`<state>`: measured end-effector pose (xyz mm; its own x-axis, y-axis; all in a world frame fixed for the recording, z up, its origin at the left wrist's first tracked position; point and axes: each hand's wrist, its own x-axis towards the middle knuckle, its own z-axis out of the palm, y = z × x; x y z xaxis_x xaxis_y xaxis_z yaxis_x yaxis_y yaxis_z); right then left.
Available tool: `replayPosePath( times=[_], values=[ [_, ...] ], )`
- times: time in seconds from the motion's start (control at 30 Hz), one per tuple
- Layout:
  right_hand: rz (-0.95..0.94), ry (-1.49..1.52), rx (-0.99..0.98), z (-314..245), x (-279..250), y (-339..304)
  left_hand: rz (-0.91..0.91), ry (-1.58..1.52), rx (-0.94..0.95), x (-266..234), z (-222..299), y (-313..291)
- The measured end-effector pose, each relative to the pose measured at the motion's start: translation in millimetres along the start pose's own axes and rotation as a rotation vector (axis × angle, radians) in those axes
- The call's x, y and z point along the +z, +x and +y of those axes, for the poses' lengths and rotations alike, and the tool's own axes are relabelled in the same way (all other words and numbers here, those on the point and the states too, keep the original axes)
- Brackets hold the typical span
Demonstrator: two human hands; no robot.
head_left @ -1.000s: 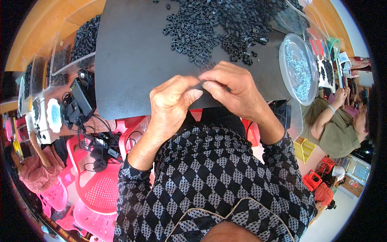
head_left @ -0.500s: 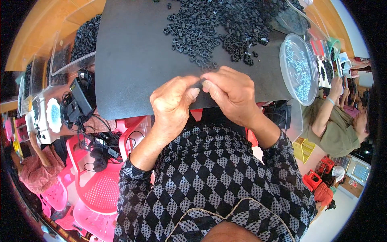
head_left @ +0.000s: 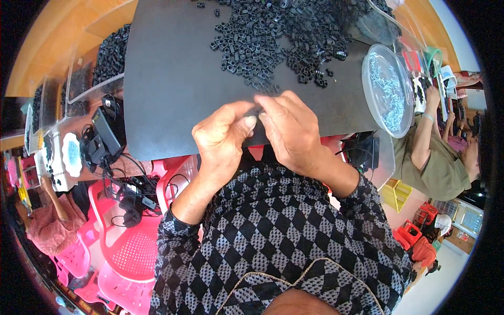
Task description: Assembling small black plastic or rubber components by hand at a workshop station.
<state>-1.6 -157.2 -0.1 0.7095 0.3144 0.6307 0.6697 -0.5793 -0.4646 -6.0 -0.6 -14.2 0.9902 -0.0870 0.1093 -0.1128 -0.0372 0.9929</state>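
Observation:
My left hand (head_left: 218, 134) pinches a small black plastic part (head_left: 255, 110) between thumb and forefinger, just above the near edge of the dark table (head_left: 173, 89). Right against it, my right hand (head_left: 294, 134) has its fingers closed, the fingertips meeting at that part. What the right fingertips grip is too small and blurred to make out. Beyond both hands spreads a heap of similar small black plastic parts (head_left: 252, 47). To the right, a round clear tray (head_left: 366, 86) holds many tiny bluish, shiny pieces (head_left: 388, 97).
Clear bins (head_left: 97, 81) of black parts stand at the left. A black power adapter (head_left: 107, 128) with tangled cables lies below them. Pink chairs (head_left: 131, 247) are at lower left. One co-worker (head_left: 436, 157) sits at right, another (head_left: 55, 220) at left. A yellow basket (head_left: 395, 194) stands lower right.
Both hands have shifted slightly left, still meeting at the fingertips. My right hand has turned, its forefinger now reaching over the small black part. The view has tilted slightly.

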Motion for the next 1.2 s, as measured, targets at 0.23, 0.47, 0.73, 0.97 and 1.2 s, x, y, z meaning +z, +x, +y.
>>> replayPosePath(
  times=[0.23, 0.47, 0.73, 0.97, 1.2],
  values=[
    [-0.039, -0.07, -0.021, -5, -4, 4, -0.033, -0.309, -0.207, -3, 12, 8],
    [0.018, -0.215, -0.117, 5, 0, 4, -0.045, -0.386, -0.196, 2, 18, 10],
    [0.002, -0.194, -0.106, 11, -6, 7, -0.14, -0.224, -0.223, -6, 21, 16],
    [0.028, -0.124, -0.087, 11, -3, 3, -0.08, -0.309, -0.263, 1, 15, 8],
    [0.068, -0.133, -0.132, 11, 5, 1, -0.001, -0.308, -0.199, 6, 12, 8]
  ],
)
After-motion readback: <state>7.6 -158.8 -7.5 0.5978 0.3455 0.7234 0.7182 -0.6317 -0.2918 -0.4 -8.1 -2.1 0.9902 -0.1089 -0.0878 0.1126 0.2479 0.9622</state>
